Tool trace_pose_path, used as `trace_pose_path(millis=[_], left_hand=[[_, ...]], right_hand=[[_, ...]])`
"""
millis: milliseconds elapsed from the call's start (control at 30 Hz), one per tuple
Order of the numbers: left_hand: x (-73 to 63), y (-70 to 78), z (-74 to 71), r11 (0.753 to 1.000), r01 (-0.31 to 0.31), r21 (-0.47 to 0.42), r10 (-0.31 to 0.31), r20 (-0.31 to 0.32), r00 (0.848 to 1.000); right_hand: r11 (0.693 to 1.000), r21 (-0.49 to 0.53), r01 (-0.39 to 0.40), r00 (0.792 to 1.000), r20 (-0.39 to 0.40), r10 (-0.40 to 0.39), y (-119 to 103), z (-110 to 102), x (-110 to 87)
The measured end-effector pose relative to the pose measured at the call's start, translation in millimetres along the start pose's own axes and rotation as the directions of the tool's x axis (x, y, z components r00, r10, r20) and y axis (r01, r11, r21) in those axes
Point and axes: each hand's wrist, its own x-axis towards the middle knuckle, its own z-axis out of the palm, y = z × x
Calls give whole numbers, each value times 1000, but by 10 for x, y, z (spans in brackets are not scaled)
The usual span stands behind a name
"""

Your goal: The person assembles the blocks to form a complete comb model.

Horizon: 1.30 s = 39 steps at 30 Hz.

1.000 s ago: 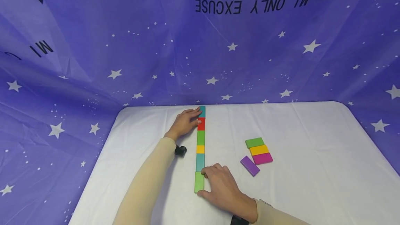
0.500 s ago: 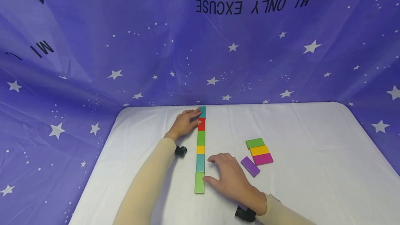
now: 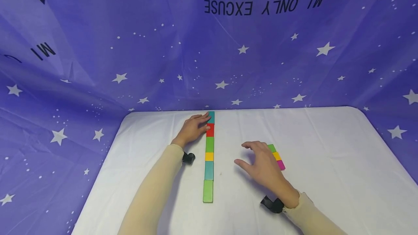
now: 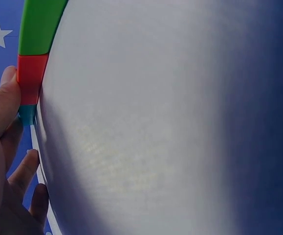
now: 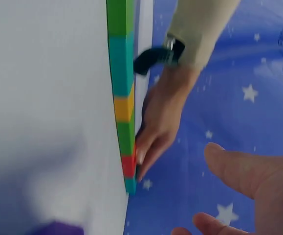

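Note:
A straight row of coloured blocks runs away from me: light green (image 3: 208,191), teal (image 3: 209,170), yellow (image 3: 209,156), green (image 3: 210,144), red (image 3: 210,130) and, at the far end, another teal block (image 3: 212,117). My left hand (image 3: 191,130) rests against the row's left side, thumb touching the red block and fingers at the far teal one. In the left wrist view its fingers are extended. My right hand (image 3: 264,166) hovers holding nothing, thumb and fingers spread apart. It partly covers a green block (image 3: 271,148), a yellow block (image 3: 277,156) and a magenta block (image 3: 281,165).
A white cloth-covered table (image 3: 333,177) lies under everything. Behind it hangs a purple curtain (image 3: 183,46) with stars. The purple block (image 5: 58,229) shows at the bottom of the right wrist view; in the head view my right hand hides it.
My right hand has left the light green block and moved right, to above the loose blocks. My left hand and the row have stayed in place.

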Motion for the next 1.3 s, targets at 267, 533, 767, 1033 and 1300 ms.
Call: trace_pose_path(millis=[267,533,767,1033,1300], left_hand=[[-8,1,-4,1000,-5,3,5,-4,1000],[0,-2,7,1000,-7,0,7,-2,1000],[4,6,3,1000,-6,7,6,-3,1000],[0,13,-10,1000,-2,9,2,-1,1000],[1,3,-7,1000,-12,-1,12,-7,1000]], right_hand=[[999,-25,-42,999,-29,41,254,-163,51],[991,-63,-115,993,-24,113,464,-224,67],[978,-101,-184,983,9,186,599,-263,81],[969,-160,-190,981,0,192,687,-277,92],[959,-193,-207,976,26,216,707,-259,107]])
